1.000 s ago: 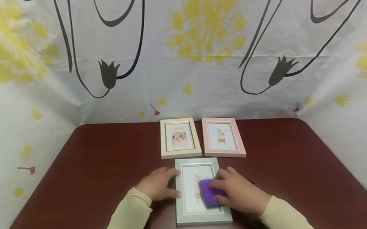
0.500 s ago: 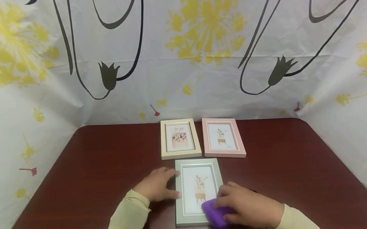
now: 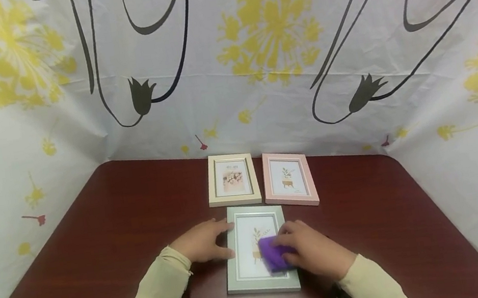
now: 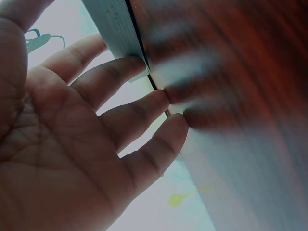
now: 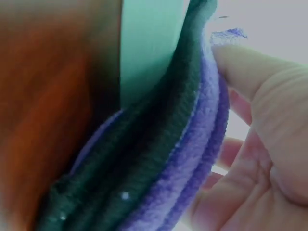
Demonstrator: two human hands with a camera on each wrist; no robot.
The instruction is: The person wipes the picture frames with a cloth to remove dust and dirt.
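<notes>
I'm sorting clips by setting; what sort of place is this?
Probably a makeshift indoor workspace: a dark table, printed sheeting along its back and both sides, and a green frame partly under a purple cloth.

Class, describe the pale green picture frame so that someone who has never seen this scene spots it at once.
Start at the dark reddish table and look between the left hand and the right hand. The pale green frame lies flat there, in front of the cream frame and the pink frame. It alone is green and has a purple cloth against it.
</notes>
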